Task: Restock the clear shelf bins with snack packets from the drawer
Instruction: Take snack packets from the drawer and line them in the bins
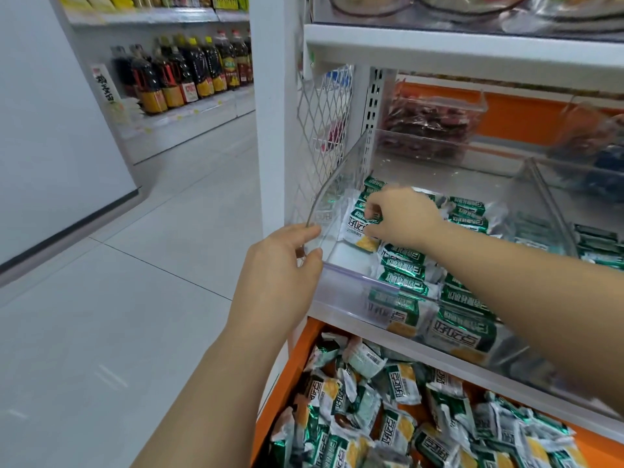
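A clear shelf bin on the white shelf holds rows of green-and-white snack packets. My left hand grips the bin's front left corner, thumb and fingers around the clear wall. My right hand reaches into the bin's left rear part and pinches one green-and-white packet lying there. Below the shelf, the open orange drawer is heaped with several loose packets of the same kind.
A second clear bin of green packets sits to the right. Behind, on the shelf's upper tier, stand clear bins of dark red snacks. A wire mesh panel closes the shelf's left side. Bottles line a far aisle shelf; tiled floor lies left.
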`<state>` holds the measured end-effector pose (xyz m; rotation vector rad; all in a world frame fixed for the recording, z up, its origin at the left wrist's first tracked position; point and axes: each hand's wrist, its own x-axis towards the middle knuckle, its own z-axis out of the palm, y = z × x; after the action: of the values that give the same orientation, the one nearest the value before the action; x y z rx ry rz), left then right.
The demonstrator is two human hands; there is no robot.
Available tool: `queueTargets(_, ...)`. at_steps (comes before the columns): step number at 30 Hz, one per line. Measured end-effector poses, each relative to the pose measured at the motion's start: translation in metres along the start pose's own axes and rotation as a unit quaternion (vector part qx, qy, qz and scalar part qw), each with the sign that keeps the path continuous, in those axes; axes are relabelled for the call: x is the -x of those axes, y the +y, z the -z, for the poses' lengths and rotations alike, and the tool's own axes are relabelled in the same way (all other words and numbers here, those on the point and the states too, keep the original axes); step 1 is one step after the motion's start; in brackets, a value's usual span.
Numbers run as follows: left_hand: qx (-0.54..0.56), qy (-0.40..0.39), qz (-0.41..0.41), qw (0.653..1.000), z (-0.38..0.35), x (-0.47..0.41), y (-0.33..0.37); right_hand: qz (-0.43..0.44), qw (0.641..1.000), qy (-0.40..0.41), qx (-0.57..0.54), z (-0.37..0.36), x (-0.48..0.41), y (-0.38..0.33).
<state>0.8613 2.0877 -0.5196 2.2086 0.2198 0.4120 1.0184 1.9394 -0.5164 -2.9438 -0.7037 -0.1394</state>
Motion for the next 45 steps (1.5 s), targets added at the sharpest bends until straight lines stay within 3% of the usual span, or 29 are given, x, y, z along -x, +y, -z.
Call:
queueTargets(3,0.004,0.000,-0.001,1.000,0.000,0.000,0.000,-0.011,0.999,0.039,0.027,0.005,0.007,-0.002)
queueTargets(7,0.000,0.005,0.000,1.000,-0.001,0.001,0.001,-0.022,0.998,-0.046,0.035,-0.002,0.003,-0.001)
queueTargets(14,-0.003,-0.005,-0.005,1.000,0.000,0.000,-0.001,-0.027,0.999,0.000,0.033,-0.016,0.004,0.002)
queueTargets(19,-0.007,-0.001,-0.023,1.000,-0.002,0.002,-0.003,-0.025,0.999,0.018,-0.041,0.010,0.025,-0.001)
queueTargets(23,0.002,0.027,-0.027,0.999,-0.004,0.009,-0.002,0.015,0.992,0.075,-0.100,0.027,0.073,-0.012)
queueTargets(27,-0.075,0.058,-0.011,0.995,-0.002,0.021,-0.006,0.086,0.971,0.168,-0.148,0.025,0.130,-0.022)
queueTargets(30,-0.130,-0.016,0.033,0.991,-0.003,0.031,-0.019,0.137,0.961,0.168,-0.173,0.006,0.169,-0.027)
queueTargets(33,-0.196,-0.140,0.076,0.968,-0.011,0.045,-0.038,0.143,0.959,0.112,-0.219,-0.024,0.203,-0.027)
queueTargets(38,-0.306,-0.319,0.116,0.890,-0.030,0.062,-0.066,0.000,0.970,-0.081,-0.228,-0.098,0.226,-0.009)
queueTargets(42,-0.350,-0.416,0.103,0.833,-0.045,0.067,-0.069,-0.072,0.937,-0.262,-0.220,-0.151,0.229,0.008)
queueTargets(45,-0.381,-0.424,0.091,0.816,-0.049,0.065,-0.068,-0.078,0.899,-0.366,-0.226,-0.177,0.232,0.014)
